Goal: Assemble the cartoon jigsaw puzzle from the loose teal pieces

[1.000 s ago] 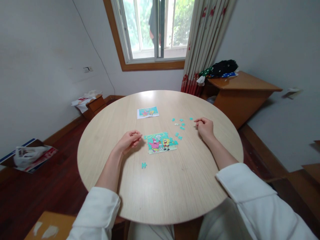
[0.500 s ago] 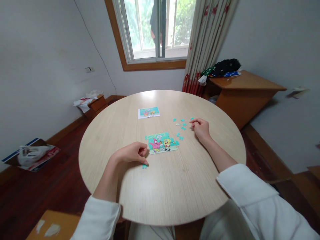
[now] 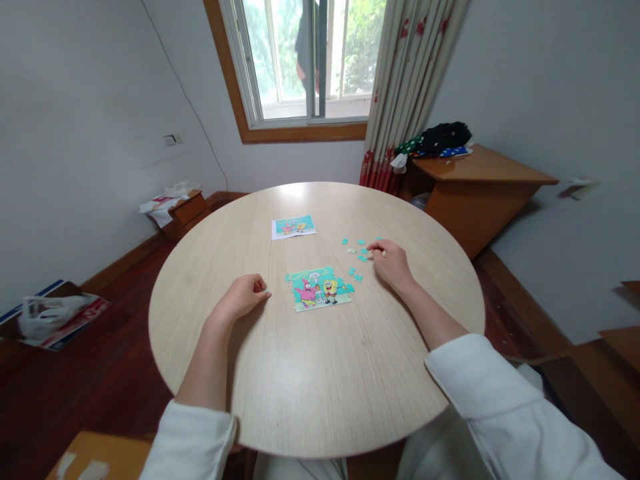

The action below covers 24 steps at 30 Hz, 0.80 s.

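The partly assembled jigsaw puzzle (image 3: 320, 290), with a pink and a yellow cartoon figure, lies flat near the table's middle. My left hand (image 3: 243, 295) rests left of it, apart from it, its fingers curled and the thumb pressed to them. The puzzle piece that lay under this thumb no longer shows on the table; the fingers hide what they hold. My right hand (image 3: 393, 261) is over the right side of the loose puzzle pieces (image 3: 352, 271), its fingers bent together beside several teal ones. Whatever is between those fingertips is too small to make out.
A printed reference picture (image 3: 294, 227) lies farther back on the round wooden table (image 3: 200, 267). Behind stand a window and a curtain (image 3: 400, 80). Clothes (image 3: 443, 139) are piled on a brown desk (image 3: 480, 167) at the right.
My left hand has moved left and away from the puzzle, and the piece by its thumb has left the table there. My right hand has shifted left toward the loose pieces.
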Motion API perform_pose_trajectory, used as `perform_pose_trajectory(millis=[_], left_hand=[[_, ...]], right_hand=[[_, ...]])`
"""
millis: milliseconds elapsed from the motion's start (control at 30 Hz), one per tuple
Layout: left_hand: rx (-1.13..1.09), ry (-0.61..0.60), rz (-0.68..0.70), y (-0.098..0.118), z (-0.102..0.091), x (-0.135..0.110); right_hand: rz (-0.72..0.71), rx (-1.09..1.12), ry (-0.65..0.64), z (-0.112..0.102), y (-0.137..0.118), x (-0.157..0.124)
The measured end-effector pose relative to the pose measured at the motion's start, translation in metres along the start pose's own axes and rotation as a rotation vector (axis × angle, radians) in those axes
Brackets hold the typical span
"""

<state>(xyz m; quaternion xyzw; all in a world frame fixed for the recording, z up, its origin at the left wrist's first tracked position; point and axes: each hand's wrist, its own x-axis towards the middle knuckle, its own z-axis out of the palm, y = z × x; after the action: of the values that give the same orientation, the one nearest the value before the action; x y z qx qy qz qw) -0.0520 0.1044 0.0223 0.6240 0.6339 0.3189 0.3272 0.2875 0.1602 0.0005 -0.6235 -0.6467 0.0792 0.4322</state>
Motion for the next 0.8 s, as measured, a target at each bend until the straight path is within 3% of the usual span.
perform_pose_trajectory(millis=[133, 333, 533, 800], left_hand=[[-0.031, 0.164, -0.010, -0.006, 0.004, 0.005], [-0.159, 0.284, -0.033, -0.011, 0.007, 0.009], [-0.224, 0.327, -0.033, -0.015, 0.010, 0.013], [-0.133, 0.295, 0.051, -0.011, 0.018, 0.017]], right_hand=[[-0.051, -0.150, -0.075, 0.004, 0.005, -0.001], [-0.174, -0.318, -0.169, 0.014, 0.001, -0.006], [-0.228, -0.429, -0.217, 0.019, -0.002, -0.007], [-0.197, -0.372, -0.213, 0.011, -0.009, -0.004]])
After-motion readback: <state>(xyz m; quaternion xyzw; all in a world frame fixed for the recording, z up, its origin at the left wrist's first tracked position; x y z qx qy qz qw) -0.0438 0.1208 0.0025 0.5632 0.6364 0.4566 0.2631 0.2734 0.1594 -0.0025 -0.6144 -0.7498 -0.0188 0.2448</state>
